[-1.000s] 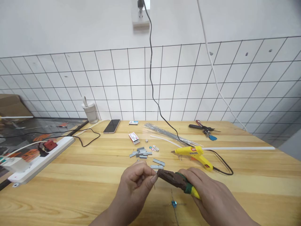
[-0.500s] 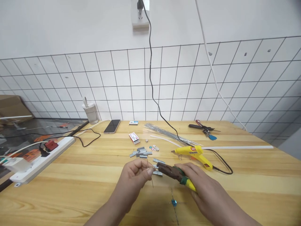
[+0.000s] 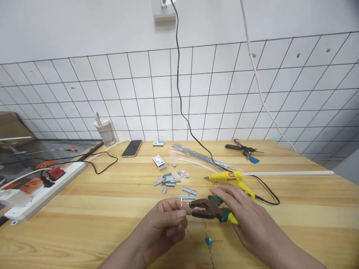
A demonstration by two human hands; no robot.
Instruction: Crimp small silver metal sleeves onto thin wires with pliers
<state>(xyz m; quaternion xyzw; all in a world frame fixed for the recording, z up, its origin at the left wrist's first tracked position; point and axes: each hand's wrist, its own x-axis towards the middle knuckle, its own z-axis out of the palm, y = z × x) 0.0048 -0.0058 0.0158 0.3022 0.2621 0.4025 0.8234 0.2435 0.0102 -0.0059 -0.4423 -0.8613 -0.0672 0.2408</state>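
Note:
Between thumb and forefinger, my left hand (image 3: 169, 220) pinches a thin metal wire (image 3: 189, 232), one end sticking up and the other slanting down. My right hand (image 3: 241, 207) is wrapped round the yellow-and-green handles of a pair of pliers (image 3: 209, 208). Their dark jaws point left, parted, right beside my left fingertips. Whether they touch the wire I cannot tell. Below the pliers, a blue gem (image 3: 208, 241) with wires crossing at it lies on the wooden table (image 3: 98, 224). Staple strips (image 3: 187, 196) lie just beyond my left hand.
A yellow glue gun (image 3: 227, 177) lies behind my right hand, its black cord trailing. Farther back are a bundle of wires (image 3: 202, 157), a small box (image 3: 159, 162), a phone (image 3: 132, 148) and dark-handled tools (image 3: 241, 149). A power strip (image 3: 47, 190) runs along the left.
The pliers' jaws have opened and come down to my left fingertips. My left hand has turned the wire so its lower end slants right. The view has tilted slightly downward.

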